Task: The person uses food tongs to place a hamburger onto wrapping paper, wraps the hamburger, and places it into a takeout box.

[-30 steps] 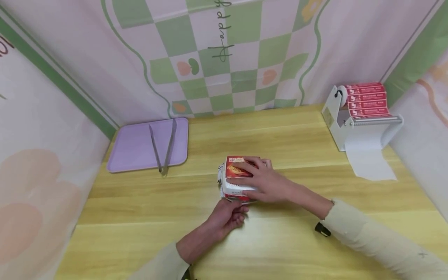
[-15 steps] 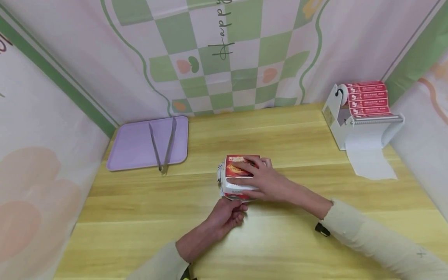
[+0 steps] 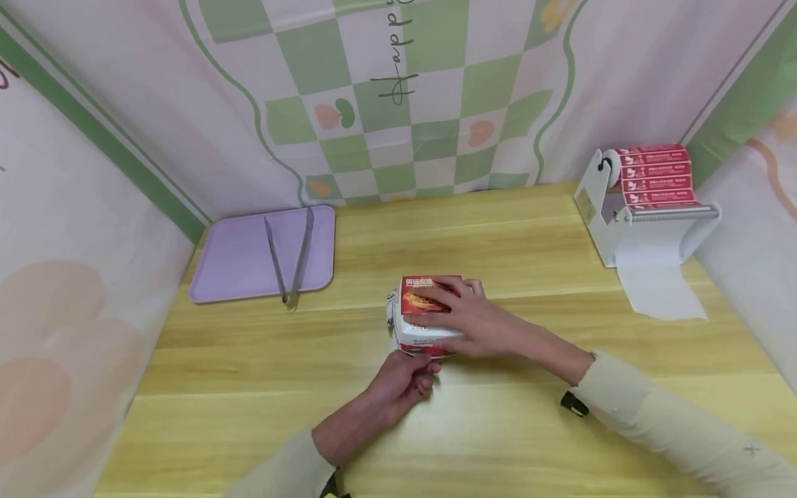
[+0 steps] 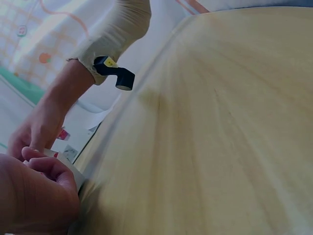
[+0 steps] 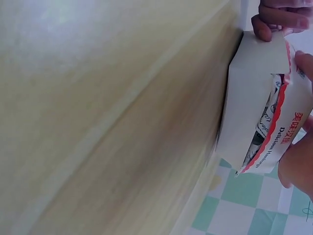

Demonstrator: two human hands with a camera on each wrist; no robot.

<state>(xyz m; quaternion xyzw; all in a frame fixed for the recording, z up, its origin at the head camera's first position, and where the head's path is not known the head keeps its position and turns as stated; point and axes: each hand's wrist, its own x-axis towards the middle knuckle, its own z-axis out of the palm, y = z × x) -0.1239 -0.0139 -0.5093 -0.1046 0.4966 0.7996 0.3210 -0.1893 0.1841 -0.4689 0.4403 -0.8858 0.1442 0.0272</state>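
Note:
A red-and-white hamburger box [image 3: 414, 332] sits mid-table, with printed wrapping paper [image 5: 266, 117] showing through a gap between lid and base in the right wrist view. At the box's near edge, my left hand [image 3: 398, 387] pinches the carton, fingers curled. The left wrist view shows those curled fingers [image 4: 54, 169] against the white card. My right hand [image 3: 476, 321] rests on the lid from the right, its fingers straight and spread over the top. The thumb lies towards the near side. Much of the lid is hidden under this hand.
A lilac tray [image 3: 236, 259] stands at the back left, with metal tongs [image 3: 301, 256] leaning across it, their joined end past its near edge. At the back right stands a white dispenser [image 3: 650, 235] with a roll of red labels [image 3: 656, 176]. Printed curtains enclose the table.
The gap at the box's near edge looks slightly narrower in the head view. Both hands have stayed almost in place on the box.

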